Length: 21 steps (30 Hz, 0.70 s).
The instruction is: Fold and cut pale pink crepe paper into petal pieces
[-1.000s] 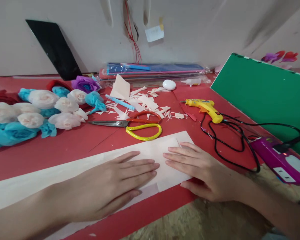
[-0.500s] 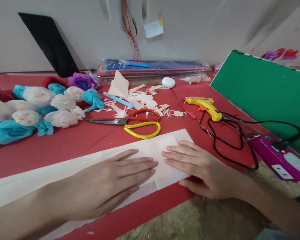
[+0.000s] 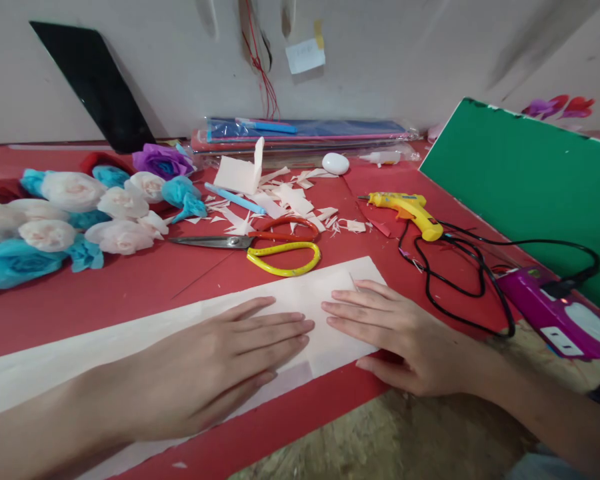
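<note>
Off-white paper [image 3: 303, 293] lies across red desk [image 3: 145, 287]; left hand [image 3: 220, 363] and right hand [image 3: 405, 333] rest on it, fingers extended, both grips released. Scissors [image 3: 235, 242] lie just beyond.

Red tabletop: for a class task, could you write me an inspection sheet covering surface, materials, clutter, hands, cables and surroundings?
Surface: red tabletop, near edge slanting across the view.
Materials: pale paper sheet, lying under both hands; scissors with red and yellow handles beyond it.
Clutter: pale paper scraps, light-blue pen-like stick, white egg-shaped object; rosette-like flowers at left.
Hands: left hand and right hand, palm down, fingertips on the sheet.
Cables: black cord, loosely looped between yellow glue gun and purple power strip, indicator lit.
Surroundings: pale wall behind; black panel leaning on it; green board at right.
</note>
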Motion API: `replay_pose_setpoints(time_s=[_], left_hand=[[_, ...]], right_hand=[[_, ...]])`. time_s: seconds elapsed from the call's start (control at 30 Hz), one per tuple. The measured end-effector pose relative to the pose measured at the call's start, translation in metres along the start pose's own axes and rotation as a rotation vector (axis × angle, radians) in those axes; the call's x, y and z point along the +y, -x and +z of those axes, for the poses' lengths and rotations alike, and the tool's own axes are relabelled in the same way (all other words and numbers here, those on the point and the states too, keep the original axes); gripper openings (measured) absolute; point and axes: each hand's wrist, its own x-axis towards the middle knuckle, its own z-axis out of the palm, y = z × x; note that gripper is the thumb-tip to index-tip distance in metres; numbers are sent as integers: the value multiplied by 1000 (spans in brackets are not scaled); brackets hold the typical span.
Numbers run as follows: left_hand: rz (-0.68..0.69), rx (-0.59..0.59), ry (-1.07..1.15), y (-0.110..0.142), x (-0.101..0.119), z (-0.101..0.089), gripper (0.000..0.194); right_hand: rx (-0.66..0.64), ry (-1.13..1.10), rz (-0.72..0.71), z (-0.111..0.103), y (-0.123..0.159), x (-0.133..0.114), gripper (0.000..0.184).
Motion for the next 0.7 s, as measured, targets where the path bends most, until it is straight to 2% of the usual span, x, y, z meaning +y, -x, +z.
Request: replay_pose_setpoints(time_s=[0.37,0.5,0.6,0.7], left_hand=[[17,-49,-92,-2,-2,3,55],[13,-91,-86,-4,0,0,53],[20,-83,-103,-4,0,-1,52],[34,-65,-113,-3,-2,1,54]], right_hand=[[-40,6,8,0,0,1,45],[-127,-22,17,-6,1,1,50],[-205,-70,45,-11,2,3,58],[-231,-111,80,-14,6,7,62]])
